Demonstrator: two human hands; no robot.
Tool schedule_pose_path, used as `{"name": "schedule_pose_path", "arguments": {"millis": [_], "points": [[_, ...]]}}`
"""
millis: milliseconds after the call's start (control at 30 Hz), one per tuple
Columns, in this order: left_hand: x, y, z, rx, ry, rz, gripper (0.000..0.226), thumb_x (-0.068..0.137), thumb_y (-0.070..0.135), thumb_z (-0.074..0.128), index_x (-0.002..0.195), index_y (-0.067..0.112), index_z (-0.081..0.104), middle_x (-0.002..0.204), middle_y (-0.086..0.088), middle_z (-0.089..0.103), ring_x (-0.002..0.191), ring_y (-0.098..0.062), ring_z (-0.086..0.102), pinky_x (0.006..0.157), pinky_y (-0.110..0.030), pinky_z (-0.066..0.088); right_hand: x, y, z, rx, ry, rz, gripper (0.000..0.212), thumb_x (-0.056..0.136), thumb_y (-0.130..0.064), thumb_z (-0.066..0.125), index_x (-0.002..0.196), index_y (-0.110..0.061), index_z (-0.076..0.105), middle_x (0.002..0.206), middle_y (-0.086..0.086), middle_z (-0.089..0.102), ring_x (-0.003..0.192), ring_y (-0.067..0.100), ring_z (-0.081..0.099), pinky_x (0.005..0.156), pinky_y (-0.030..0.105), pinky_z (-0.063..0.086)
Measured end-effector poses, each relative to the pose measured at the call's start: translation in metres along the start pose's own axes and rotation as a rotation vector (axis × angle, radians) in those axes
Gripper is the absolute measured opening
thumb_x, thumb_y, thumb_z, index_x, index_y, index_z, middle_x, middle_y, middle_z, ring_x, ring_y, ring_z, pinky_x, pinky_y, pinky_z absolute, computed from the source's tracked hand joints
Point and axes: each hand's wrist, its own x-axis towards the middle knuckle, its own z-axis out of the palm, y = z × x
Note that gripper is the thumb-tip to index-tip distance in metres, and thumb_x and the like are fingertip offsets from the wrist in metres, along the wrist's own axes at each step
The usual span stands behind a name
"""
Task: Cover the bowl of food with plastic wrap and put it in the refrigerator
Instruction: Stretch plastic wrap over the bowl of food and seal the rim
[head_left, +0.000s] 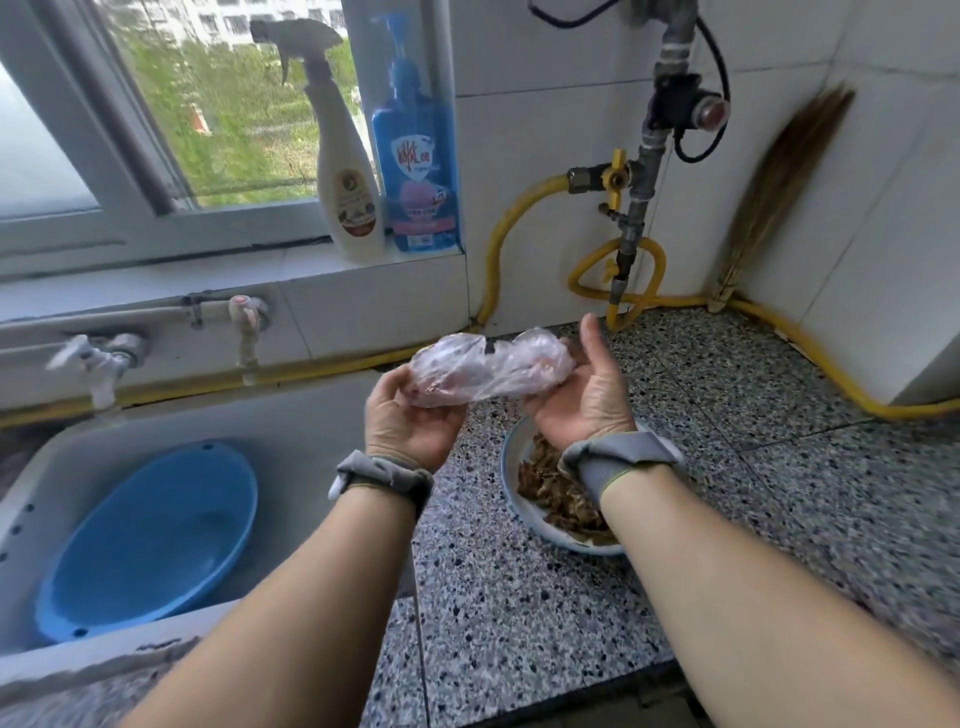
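Note:
A white bowl (511, 470) with a blue rim holds brown cooked food (545, 486) and stands on the speckled counter (519, 613). My right wrist hides part of it. Above the bowl, both hands hold a crumpled bundle of clear plastic wrap (491, 371). My left hand (410, 415) grips its left end with curled fingers. My right hand (587, 384) cradles its right end, palm up, thumb raised. Grey bands sit on both wrists.
To the left lies a sink (291, 431) with a blue basin (150, 540) in it and taps (98, 364) behind. A spray bottle (343, 171) and a blue pump bottle (421, 156) stand on the windowsill. Yellow gas hose (613, 275) and a brush (774, 192) line the tiled wall.

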Motion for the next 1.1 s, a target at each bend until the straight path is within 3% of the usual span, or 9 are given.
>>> {"name": "schedule_pose_path", "arguments": {"millis": [167, 333, 400, 533, 633, 700, 800, 933, 1100], "points": [[0.008, 0.002, 0.007, -0.038, -0.102, 0.044, 0.032, 0.089, 0.034, 0.043, 0.095, 0.01, 0.063, 0.096, -0.01, 0.066, 0.086, -0.026, 0.064, 0.089, -0.036, 0.048, 0.017, -0.019, -0.016, 0.056, 0.047, 0.149, 0.049, 0.098, -0.048, 0.023, 0.092, -0.011, 0.053, 0.077, 0.013, 0.053, 0.034, 0.011, 0.05, 0.034, 0.011, 0.035], [0.013, -0.007, 0.033, -0.019, -0.28, 0.013, 0.066, 0.067, 0.043, 0.061, 0.126, 0.016, 0.051, 0.093, -0.011, 0.068, 0.074, -0.02, 0.067, 0.088, -0.021, 0.048, 0.017, -0.02, -0.024, -0.3, -0.067, 0.471, 0.035, 0.098, -0.009, 0.032, 0.071, -0.004, 0.054, 0.04, 0.0, 0.05, 0.023, 0.003, 0.04, 0.024, 0.009, 0.029], [0.02, -0.013, 0.043, -0.016, -0.334, -0.005, 0.086, 0.056, 0.045, 0.069, 0.131, 0.015, 0.042, 0.084, -0.01, 0.068, 0.062, -0.016, 0.064, 0.073, -0.014, 0.048, 0.019, -0.028, -0.026, -0.31, -0.153, 0.566, 0.035, 0.098, -0.006, 0.031, 0.071, -0.003, 0.054, 0.038, 0.002, 0.052, 0.021, 0.002, 0.043, 0.021, 0.01, 0.03], [0.033, -0.021, 0.05, 0.054, -0.353, -0.013, 0.087, 0.06, 0.057, 0.062, 0.132, 0.01, 0.046, 0.12, -0.016, 0.059, 0.108, -0.03, 0.056, 0.099, -0.049, 0.042, 0.031, -0.043, -0.036, -0.349, -0.201, 0.619, 0.042, 0.101, -0.022, 0.025, 0.071, -0.011, 0.051, 0.033, -0.003, 0.052, 0.022, 0.003, 0.046, 0.023, 0.01, 0.032], [0.036, -0.036, 0.054, 0.029, -0.345, -0.034, 0.089, 0.076, 0.066, 0.041, 0.145, 0.012, 0.032, 0.144, -0.02, 0.041, 0.122, -0.035, 0.048, 0.092, -0.054, 0.047, 0.045, -0.055, -0.039, -0.243, -0.177, 0.461, 0.053, 0.101, -0.023, 0.026, 0.067, -0.011, 0.065, 0.041, -0.001, 0.061, 0.03, 0.004, 0.055, 0.03, 0.013, 0.043], [0.038, -0.046, 0.053, 0.006, -0.304, -0.032, 0.087, 0.08, 0.069, 0.034, 0.148, 0.015, 0.028, 0.134, -0.021, 0.051, 0.104, -0.03, 0.063, 0.071, -0.031, 0.059, 0.052, -0.063, -0.035, -0.141, -0.224, 0.323, 0.036, 0.098, -0.028, 0.034, 0.082, -0.013, 0.063, 0.052, -0.002, 0.067, 0.037, 0.003, 0.06, 0.032, 0.012, 0.045], [0.039, -0.058, 0.045, 0.048, -0.277, -0.065, 0.083, 0.079, 0.074, 0.029, 0.141, 0.02, 0.038, 0.102, -0.009, 0.063, 0.064, -0.009, 0.066, 0.036, -0.004, 0.04, 0.065, -0.072, -0.035, 0.048, -0.19, 0.212, 0.039, 0.096, -0.033, 0.042, 0.083, -0.011, 0.072, 0.062, 0.001, 0.071, 0.044, 0.007, 0.065, 0.037, 0.014, 0.049], [0.04, -0.069, 0.04, -0.001, -0.347, -0.178, 0.077, 0.074, 0.081, 0.029, 0.111, 0.018, 0.054, 0.059, 0.001, 0.057, 0.038, -0.001, 0.036, 0.027, -0.005, 0.03, 0.08, -0.08, -0.047, 0.182, -0.087, 0.067, 0.029, 0.096, -0.028, 0.044, 0.078, -0.013, 0.06, 0.064, 0.002, 0.065, 0.044, 0.008, 0.062, 0.041, 0.017, 0.052], [0.043, -0.085, 0.027, 0.018, -0.426, -0.181, 0.071, 0.064, 0.066, 0.056, 0.116, 0.018, 0.056, 0.044, 0.001, 0.056, 0.028, -0.001, 0.027, 0.029, -0.002, 0.018, 0.091, -0.094, -0.068, 0.247, 0.189, 0.064, 0.028, 0.095, 0.001, 0.034, 0.081, 0.0, 0.058, 0.059, 0.011, 0.066, 0.04, 0.013, 0.064, 0.042, 0.019, 0.054]]}}
